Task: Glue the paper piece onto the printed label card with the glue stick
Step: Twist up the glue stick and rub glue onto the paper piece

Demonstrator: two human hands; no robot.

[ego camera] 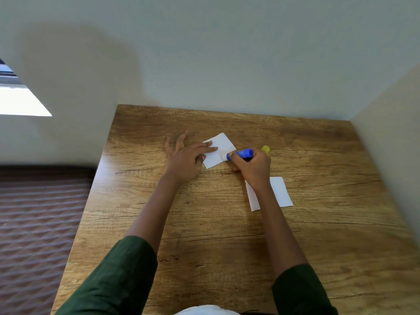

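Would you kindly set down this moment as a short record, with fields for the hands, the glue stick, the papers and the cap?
left hand: fingers pressed flat on the far white sheet
right hand: grips the glue stick
glue stick: blue, uncapped, tip on that sheet's right edge
near white sheet: flat on the table, partly under the right forearm
yellow cap: on the table beyond the right hand

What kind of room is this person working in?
Probably a bedroom or small home room: a wooden table set in a corner of plain walls, what looks like a quilted mattress beside it, and a window at left.
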